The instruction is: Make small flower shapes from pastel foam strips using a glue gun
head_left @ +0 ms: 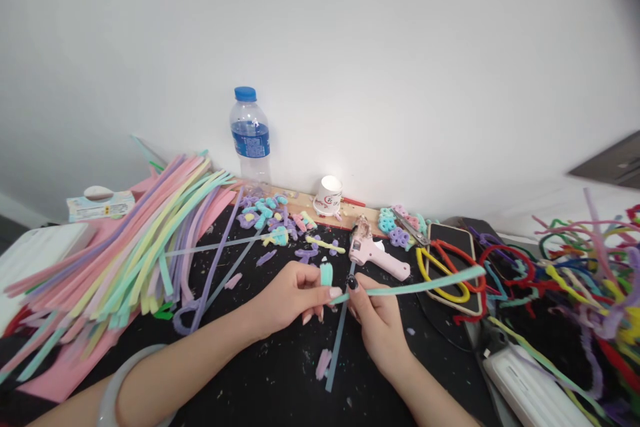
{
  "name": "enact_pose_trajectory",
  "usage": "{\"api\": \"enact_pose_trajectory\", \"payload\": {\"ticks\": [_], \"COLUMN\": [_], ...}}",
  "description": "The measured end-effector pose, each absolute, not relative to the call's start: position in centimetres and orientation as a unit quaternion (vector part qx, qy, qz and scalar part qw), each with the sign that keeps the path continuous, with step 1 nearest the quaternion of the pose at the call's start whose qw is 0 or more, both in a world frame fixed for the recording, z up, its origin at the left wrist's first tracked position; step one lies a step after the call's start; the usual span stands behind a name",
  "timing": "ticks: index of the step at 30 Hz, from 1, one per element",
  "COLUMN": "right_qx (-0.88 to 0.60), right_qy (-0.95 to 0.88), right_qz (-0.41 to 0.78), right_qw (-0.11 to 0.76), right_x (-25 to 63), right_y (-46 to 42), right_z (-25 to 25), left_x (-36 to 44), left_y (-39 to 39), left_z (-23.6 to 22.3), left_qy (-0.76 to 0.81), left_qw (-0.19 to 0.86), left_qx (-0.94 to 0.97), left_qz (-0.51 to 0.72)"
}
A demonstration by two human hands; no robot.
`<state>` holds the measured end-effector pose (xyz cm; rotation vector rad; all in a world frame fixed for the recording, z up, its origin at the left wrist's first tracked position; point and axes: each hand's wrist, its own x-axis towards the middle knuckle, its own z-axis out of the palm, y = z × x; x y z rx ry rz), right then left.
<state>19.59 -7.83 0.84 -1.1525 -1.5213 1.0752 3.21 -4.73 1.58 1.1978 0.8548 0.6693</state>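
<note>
A mint green pipe cleaner (425,285) runs between my hands at the middle of the black table. Its folded end stands up at the fingers of my left hand (295,293), which pinches it between thumb and fingertips. Just right of that, my right hand (373,317) grips the same pipe cleaner, and its long free end sticks out to the right. Behind my right hand lies a pink glue gun (383,258). From it a translucent glue stick (336,347) extends toward me, passing under the pipe cleaner between my hands.
Pastel pipe cleaners (150,233) are heaped at left, tangled coloured ones (575,293) at right. Small bent pieces (265,213), a paper cup (330,197) and a water bottle (251,140) stand near the wall. Scissors (443,280) lie over a phone (453,247); a white power strip (530,380) is nearby.
</note>
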Motion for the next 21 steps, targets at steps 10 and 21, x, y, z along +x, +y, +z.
{"api": "enact_pose_trajectory", "payload": {"ticks": [10,21], "right_qx": [-0.400,-0.366], "right_qy": [-0.564,-0.607], "right_qz": [0.576,0.630], "right_qw": [0.436,0.317], "right_x": [19.5,19.9], "right_y": [-8.0,-7.5], "right_z": [0.5,1.3], "left_x": [2.7,2.4], "left_y": [-4.9,-4.9], "left_z": [2.0,2.6], "left_qy": [0.279,0.263], "left_qw": [0.772,0.813], "left_qx": [0.545,0.515], "left_qz": [0.169,0.078]}}
